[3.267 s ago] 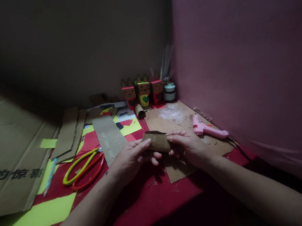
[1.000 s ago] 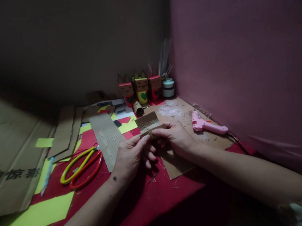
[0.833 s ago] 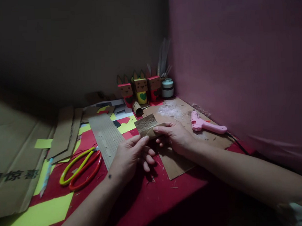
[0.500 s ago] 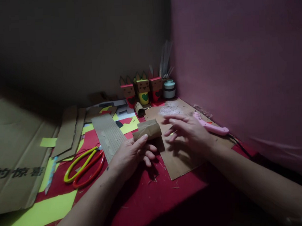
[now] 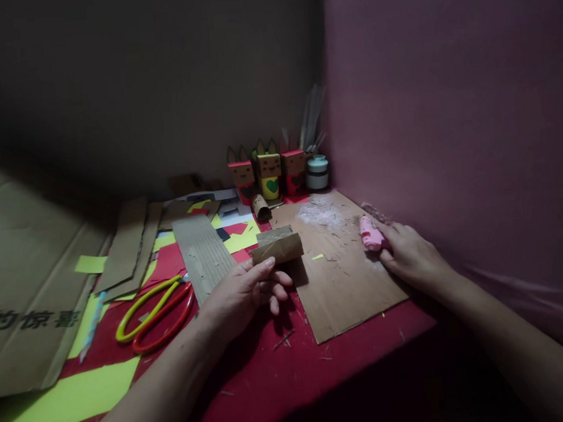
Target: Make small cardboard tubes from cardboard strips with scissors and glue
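My left hand [image 5: 254, 287] holds a rolled piece of brown cardboard [image 5: 279, 248], thumb on its near edge and fingers loosely curled below. A loose flap stands up along the back of the roll. On the right, my right hand [image 5: 416, 255] is closed around the handle of a pink glue gun [image 5: 372, 233], whose front end shows past the fingers. The gun is over the right side of a flat cardboard sheet [image 5: 341, 301]. Dried glue smears [image 5: 321, 214] and small scraps lie on that sheet.
Scissors [image 5: 160, 316] with yellow and red handles lie left of my left forearm. Cardboard strips [image 5: 201, 248] and coloured paper cover the left side. Several box-headed paper figures [image 5: 269, 168], a small cardboard tube [image 5: 261, 207] and a pale blue jar [image 5: 317, 172] stand or lie behind.
My right hand has moved right, away from the cardboard roll, and now grips the pink glue gun that lay on the sheet. The left hand still holds the roll in nearly the same place.
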